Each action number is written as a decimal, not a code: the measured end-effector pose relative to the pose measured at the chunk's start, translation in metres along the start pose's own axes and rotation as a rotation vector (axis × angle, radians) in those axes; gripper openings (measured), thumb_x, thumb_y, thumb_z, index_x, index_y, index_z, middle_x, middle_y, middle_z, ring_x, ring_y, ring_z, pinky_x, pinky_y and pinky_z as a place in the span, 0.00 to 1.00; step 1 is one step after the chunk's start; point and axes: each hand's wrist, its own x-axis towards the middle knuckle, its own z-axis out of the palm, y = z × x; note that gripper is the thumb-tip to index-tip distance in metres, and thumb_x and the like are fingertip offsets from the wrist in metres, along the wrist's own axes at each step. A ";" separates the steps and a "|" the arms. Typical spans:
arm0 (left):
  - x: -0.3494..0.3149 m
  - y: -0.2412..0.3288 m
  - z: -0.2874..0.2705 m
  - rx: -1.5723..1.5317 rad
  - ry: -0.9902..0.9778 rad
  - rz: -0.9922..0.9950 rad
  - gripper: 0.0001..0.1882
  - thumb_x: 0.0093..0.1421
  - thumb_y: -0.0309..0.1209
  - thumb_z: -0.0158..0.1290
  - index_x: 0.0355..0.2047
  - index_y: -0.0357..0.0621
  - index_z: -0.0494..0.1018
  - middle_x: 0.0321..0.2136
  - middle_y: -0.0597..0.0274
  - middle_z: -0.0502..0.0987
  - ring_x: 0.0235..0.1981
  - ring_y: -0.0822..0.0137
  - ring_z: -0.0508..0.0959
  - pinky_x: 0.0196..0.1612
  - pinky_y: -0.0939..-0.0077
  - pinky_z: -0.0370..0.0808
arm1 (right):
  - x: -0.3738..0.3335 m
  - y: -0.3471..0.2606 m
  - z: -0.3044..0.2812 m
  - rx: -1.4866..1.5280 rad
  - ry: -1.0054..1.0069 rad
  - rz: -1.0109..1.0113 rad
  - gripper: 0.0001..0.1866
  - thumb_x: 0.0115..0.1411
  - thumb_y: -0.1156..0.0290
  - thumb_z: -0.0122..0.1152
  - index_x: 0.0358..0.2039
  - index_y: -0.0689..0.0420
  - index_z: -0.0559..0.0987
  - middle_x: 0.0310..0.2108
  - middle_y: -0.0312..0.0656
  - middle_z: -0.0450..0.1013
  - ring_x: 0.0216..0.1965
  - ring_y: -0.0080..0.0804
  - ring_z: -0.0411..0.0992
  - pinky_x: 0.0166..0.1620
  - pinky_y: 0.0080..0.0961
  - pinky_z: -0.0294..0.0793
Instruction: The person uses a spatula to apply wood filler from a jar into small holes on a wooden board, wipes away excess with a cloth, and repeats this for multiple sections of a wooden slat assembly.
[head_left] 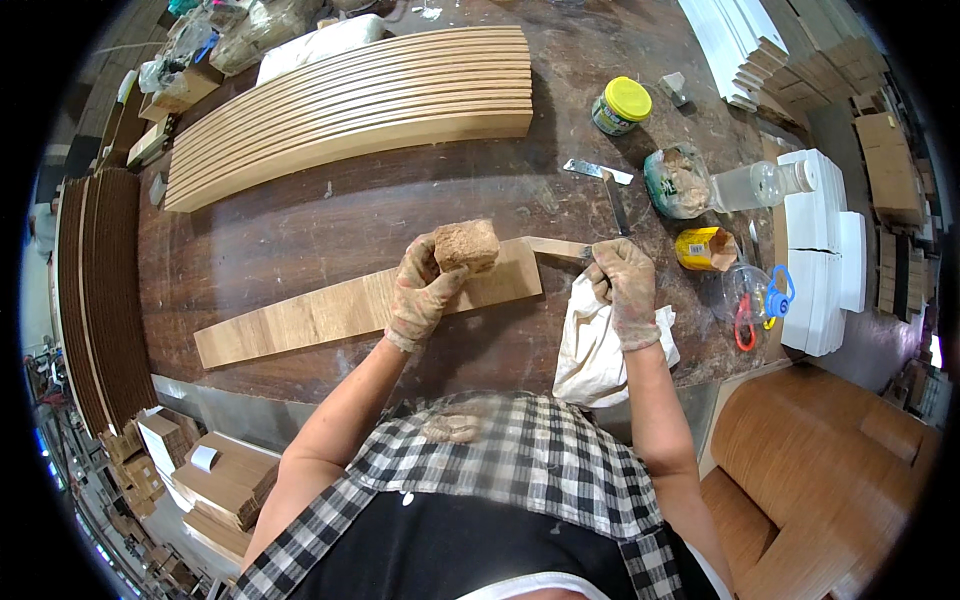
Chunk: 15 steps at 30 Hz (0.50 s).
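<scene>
My left hand [418, 293], in a stained work glove, grips a brown lump of wood filler [467, 245] above the right end of a long wooden plank [330, 312] that lies on the dark workbench [300, 225]. My gloved right hand [625, 285] holds a putty knife [558, 248] whose blade reaches left, just past the plank's right end. A white cloth [597, 352] lies under my right wrist at the bench's front edge.
A stack of several planks [350, 110] lies at the back of the bench. To the right stand a yellow-lidded jar [620, 105], a plastic jar of filler [678, 183], a clear bottle [762, 184], a metal scraper [605, 178] and white boards [820, 250].
</scene>
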 end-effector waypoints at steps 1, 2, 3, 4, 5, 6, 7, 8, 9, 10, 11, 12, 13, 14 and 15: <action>0.000 0.000 0.000 0.000 -0.003 0.008 0.27 0.58 0.25 0.60 0.58 0.38 0.66 0.52 0.60 0.74 0.53 0.68 0.74 0.58 0.71 0.70 | 0.000 0.000 0.002 0.004 0.005 0.006 0.08 0.65 0.70 0.62 0.30 0.59 0.76 0.20 0.35 0.71 0.14 0.13 0.61 0.15 0.13 0.56; 0.000 -0.001 0.001 0.001 -0.006 0.017 0.27 0.58 0.25 0.60 0.58 0.38 0.66 0.52 0.60 0.74 0.53 0.68 0.74 0.58 0.71 0.70 | 0.001 0.001 0.007 0.007 0.010 0.012 0.08 0.65 0.71 0.62 0.30 0.60 0.76 0.20 0.35 0.72 0.14 0.14 0.61 0.15 0.13 0.56; 0.001 -0.002 0.001 -0.003 -0.007 0.019 0.27 0.58 0.25 0.60 0.58 0.38 0.66 0.52 0.60 0.74 0.53 0.68 0.74 0.59 0.71 0.70 | 0.001 0.000 0.009 0.012 0.017 0.018 0.07 0.64 0.71 0.62 0.30 0.60 0.76 0.20 0.35 0.72 0.13 0.14 0.61 0.15 0.13 0.56; 0.001 -0.003 0.001 -0.006 -0.008 0.021 0.28 0.58 0.25 0.60 0.58 0.38 0.66 0.52 0.60 0.74 0.53 0.68 0.74 0.59 0.71 0.70 | 0.002 0.001 0.007 -0.001 0.025 0.008 0.07 0.64 0.71 0.62 0.31 0.60 0.76 0.20 0.36 0.72 0.13 0.14 0.61 0.15 0.13 0.56; 0.001 -0.005 0.000 -0.009 -0.009 0.022 0.28 0.58 0.25 0.60 0.58 0.37 0.66 0.52 0.60 0.74 0.54 0.68 0.74 0.59 0.70 0.70 | 0.003 0.003 0.006 -0.014 0.033 -0.001 0.07 0.64 0.71 0.62 0.31 0.60 0.76 0.20 0.36 0.72 0.13 0.14 0.61 0.15 0.13 0.56; 0.001 -0.006 -0.002 0.003 -0.010 0.014 0.28 0.58 0.25 0.60 0.58 0.37 0.65 0.52 0.60 0.74 0.54 0.68 0.73 0.59 0.70 0.70 | 0.004 0.004 0.005 -0.026 0.037 -0.013 0.07 0.64 0.71 0.62 0.31 0.60 0.76 0.20 0.36 0.72 0.13 0.14 0.61 0.15 0.13 0.56; 0.002 -0.007 -0.004 0.016 -0.013 0.005 0.28 0.58 0.25 0.60 0.59 0.37 0.65 0.52 0.59 0.73 0.54 0.67 0.73 0.59 0.70 0.70 | 0.003 0.002 0.002 -0.012 0.044 -0.033 0.07 0.64 0.71 0.62 0.31 0.60 0.77 0.20 0.36 0.72 0.13 0.14 0.61 0.15 0.12 0.56; 0.002 -0.008 -0.006 0.030 -0.016 -0.003 0.29 0.58 0.26 0.60 0.59 0.37 0.65 0.53 0.59 0.73 0.55 0.67 0.73 0.60 0.70 0.69 | -0.001 -0.001 -0.004 0.003 0.052 -0.053 0.07 0.64 0.70 0.62 0.32 0.60 0.77 0.20 0.36 0.72 0.14 0.14 0.61 0.15 0.12 0.56; 0.003 -0.011 -0.008 0.022 -0.018 0.000 0.29 0.58 0.25 0.60 0.59 0.37 0.64 0.53 0.59 0.73 0.55 0.67 0.72 0.60 0.70 0.69 | -0.006 -0.006 -0.009 0.016 0.061 -0.076 0.07 0.64 0.70 0.62 0.32 0.60 0.77 0.20 0.36 0.72 0.14 0.14 0.62 0.15 0.12 0.57; 0.003 -0.014 -0.009 0.015 -0.022 0.003 0.29 0.58 0.25 0.60 0.59 0.37 0.64 0.54 0.58 0.72 0.56 0.66 0.72 0.60 0.70 0.69 | -0.012 -0.014 -0.013 0.033 0.080 -0.085 0.08 0.65 0.69 0.61 0.32 0.60 0.77 0.20 0.35 0.72 0.15 0.14 0.63 0.15 0.11 0.57; 0.004 -0.017 -0.010 0.009 -0.028 0.006 0.30 0.58 0.25 0.60 0.60 0.37 0.64 0.54 0.58 0.72 0.56 0.66 0.72 0.60 0.70 0.69 | -0.018 -0.019 -0.017 0.032 0.107 -0.148 0.08 0.65 0.69 0.60 0.32 0.59 0.77 0.20 0.35 0.72 0.15 0.14 0.63 0.16 0.11 0.57; 0.004 -0.019 -0.009 0.037 -0.025 0.018 0.30 0.58 0.25 0.60 0.60 0.37 0.63 0.55 0.58 0.71 0.56 0.66 0.72 0.61 0.69 0.68 | -0.024 -0.024 -0.025 0.031 0.146 -0.215 0.08 0.65 0.69 0.60 0.32 0.59 0.77 0.20 0.35 0.72 0.16 0.14 0.63 0.17 0.11 0.58; 0.005 -0.021 -0.009 0.059 -0.024 0.031 0.30 0.58 0.25 0.60 0.60 0.37 0.63 0.55 0.58 0.71 0.57 0.66 0.71 0.61 0.69 0.68 | -0.028 -0.030 -0.034 0.025 0.187 -0.286 0.08 0.66 0.68 0.60 0.32 0.59 0.77 0.20 0.35 0.72 0.16 0.14 0.63 0.17 0.11 0.59; 0.006 -0.023 -0.009 0.081 -0.025 0.044 0.30 0.58 0.25 0.60 0.60 0.37 0.63 0.55 0.58 0.71 0.57 0.65 0.71 0.61 0.69 0.68 | -0.030 -0.034 -0.044 0.010 0.199 -0.397 0.08 0.67 0.68 0.59 0.32 0.59 0.77 0.20 0.34 0.71 0.17 0.14 0.63 0.20 0.12 0.61; 0.006 -0.027 -0.010 0.063 -0.019 0.044 0.31 0.58 0.25 0.60 0.60 0.37 0.63 0.55 0.58 0.71 0.57 0.65 0.71 0.61 0.69 0.68 | -0.034 -0.040 -0.051 0.035 0.256 -0.426 0.08 0.67 0.68 0.59 0.32 0.59 0.77 0.20 0.34 0.71 0.17 0.14 0.63 0.21 0.12 0.62</action>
